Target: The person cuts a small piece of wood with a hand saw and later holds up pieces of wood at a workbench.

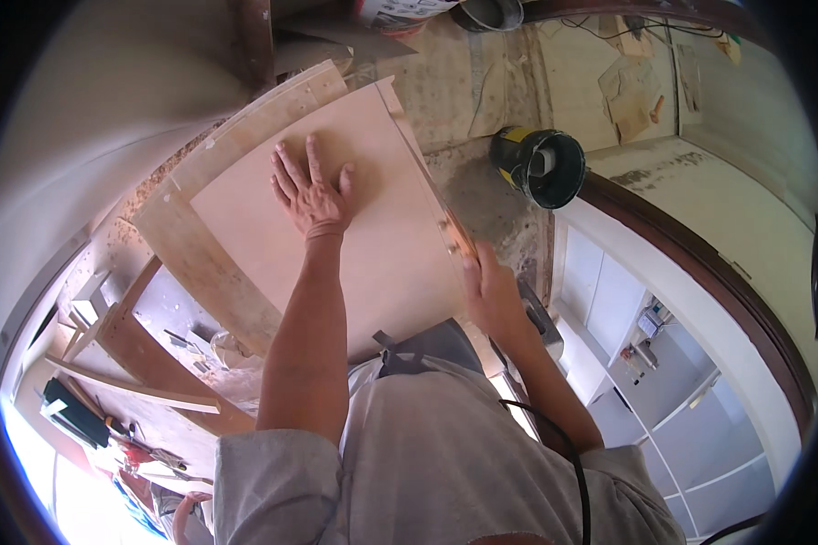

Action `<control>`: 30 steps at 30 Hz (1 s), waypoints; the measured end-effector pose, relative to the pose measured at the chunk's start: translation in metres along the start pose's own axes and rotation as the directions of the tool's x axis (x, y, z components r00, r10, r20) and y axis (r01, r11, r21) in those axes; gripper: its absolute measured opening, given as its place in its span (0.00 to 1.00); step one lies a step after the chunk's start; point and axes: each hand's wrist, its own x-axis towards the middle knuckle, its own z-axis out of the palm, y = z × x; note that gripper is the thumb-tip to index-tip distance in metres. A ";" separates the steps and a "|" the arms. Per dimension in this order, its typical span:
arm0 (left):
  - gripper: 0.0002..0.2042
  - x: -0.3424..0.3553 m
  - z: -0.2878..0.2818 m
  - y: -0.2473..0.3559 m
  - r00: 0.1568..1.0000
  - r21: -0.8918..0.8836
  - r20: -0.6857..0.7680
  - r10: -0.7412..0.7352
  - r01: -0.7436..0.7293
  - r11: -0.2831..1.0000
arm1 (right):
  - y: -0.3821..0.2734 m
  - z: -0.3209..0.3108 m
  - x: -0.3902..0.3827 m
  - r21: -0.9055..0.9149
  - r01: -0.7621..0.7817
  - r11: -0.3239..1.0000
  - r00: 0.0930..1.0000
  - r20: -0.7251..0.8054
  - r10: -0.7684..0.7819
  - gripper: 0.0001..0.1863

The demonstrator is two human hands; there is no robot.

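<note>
A pale wooden panel lies in front of me on a board frame. My left hand rests flat on its upper part, with the fingers spread. At the panel's right edge my right hand is closed around the orange-brown wooden handle of what looks like a handsaw. Its thin blade seems to run forward along that edge, though little of it shows. A narrow strip stands slightly apart from the panel at the far right corner.
A black bucket stands right of the panel, on the stained floor. White shelving lies lower right, with small hardware on it. Wooden boards and tools sit at left, and another person's arm shows lower left. A black cable hangs across my shirt.
</note>
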 end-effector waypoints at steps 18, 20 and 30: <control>0.40 0.001 -0.003 0.003 1.000 -0.008 0.013 -0.003 0.003 1.000 | 0.026 0.015 0.009 -0.046 0.054 0.997 0.998 -0.035 -0.055 0.19; 0.40 0.002 -0.003 0.013 1.000 -0.028 0.027 0.012 -0.011 1.000 | 0.019 0.031 0.088 -0.045 0.121 0.992 0.987 -0.100 -0.125 0.17; 0.40 0.000 -0.003 0.004 1.000 -0.020 0.015 -0.011 0.012 1.000 | 0.000 0.011 0.035 -0.047 0.124 0.991 0.986 -0.103 -0.128 0.14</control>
